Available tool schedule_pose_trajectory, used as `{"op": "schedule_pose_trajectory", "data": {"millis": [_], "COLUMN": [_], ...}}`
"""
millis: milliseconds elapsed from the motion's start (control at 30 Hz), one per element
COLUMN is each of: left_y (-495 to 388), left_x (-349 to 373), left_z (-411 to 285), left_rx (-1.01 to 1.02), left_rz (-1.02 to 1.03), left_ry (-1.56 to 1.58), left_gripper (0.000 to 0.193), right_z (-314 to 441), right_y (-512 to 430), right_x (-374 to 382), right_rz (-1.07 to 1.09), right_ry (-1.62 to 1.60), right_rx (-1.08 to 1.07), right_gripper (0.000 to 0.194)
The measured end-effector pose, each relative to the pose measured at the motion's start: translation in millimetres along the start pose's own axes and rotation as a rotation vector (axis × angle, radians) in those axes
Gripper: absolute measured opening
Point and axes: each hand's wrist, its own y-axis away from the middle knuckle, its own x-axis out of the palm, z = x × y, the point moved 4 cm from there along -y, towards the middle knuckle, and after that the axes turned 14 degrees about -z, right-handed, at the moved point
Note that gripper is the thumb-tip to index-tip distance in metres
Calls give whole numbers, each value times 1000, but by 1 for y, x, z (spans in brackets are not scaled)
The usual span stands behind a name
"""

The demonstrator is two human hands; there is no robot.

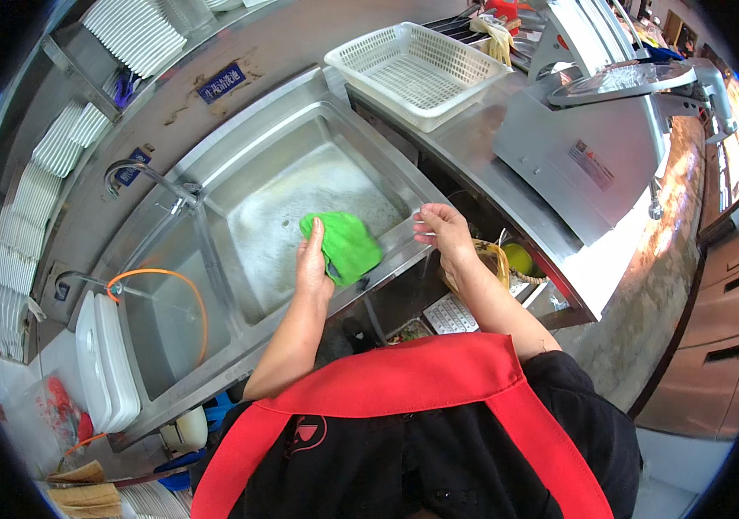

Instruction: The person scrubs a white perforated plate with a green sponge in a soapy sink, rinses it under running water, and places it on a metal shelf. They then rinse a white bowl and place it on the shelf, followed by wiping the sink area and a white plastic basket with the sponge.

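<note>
My left hand (314, 263) holds a bunched green cloth (350, 250) above the near edge of a stainless steel sink basin (265, 266). Its thumb lies on top of the cloth. To the right, beside the sink's near right corner, my right hand (444, 230) is raised with its fingers slightly curled and apart, and nothing shows in it. Water with pale foam or residue covers part of the basin's floor. A chrome faucet (181, 194) stands at the divider's far end, between this basin and a second basin (162, 324) with an orange hose (199, 295).
A white perforated plastic basket (421, 117) and a grey meat slicer (577, 149) stand on the steel counter to the right. White trays (110, 363) lean at the left basin's outer edge. Stacked white dishes (136, 39) fill the shelf. A yellow-lined basket (486, 256) sits below the counter.
</note>
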Motion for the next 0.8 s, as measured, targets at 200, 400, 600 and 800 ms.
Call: {"op": "schedule_pose_trajectory", "data": {"millis": [200,400,600,800], "left_y": [17,-13,-52,-5], "left_x": [24,18,-15,35], "left_z": [14,32,-7,23], "left_rx": [261,665,-53,-551], "left_rz": [320,264,-55,863], "left_ry": [-406,-1088,-261,465], "left_gripper": [40,33,29,53], "right_z": [-37,-47,14,-11], "right_y": [13,51,107,54], "right_x": [52,90,116,134], "right_rz": [337,689,640,497], "right_ry": [1307,1396,727,63], "right_rx": [-692,-1242,-1323,182], "right_gripper": [22,26,20,25]}}
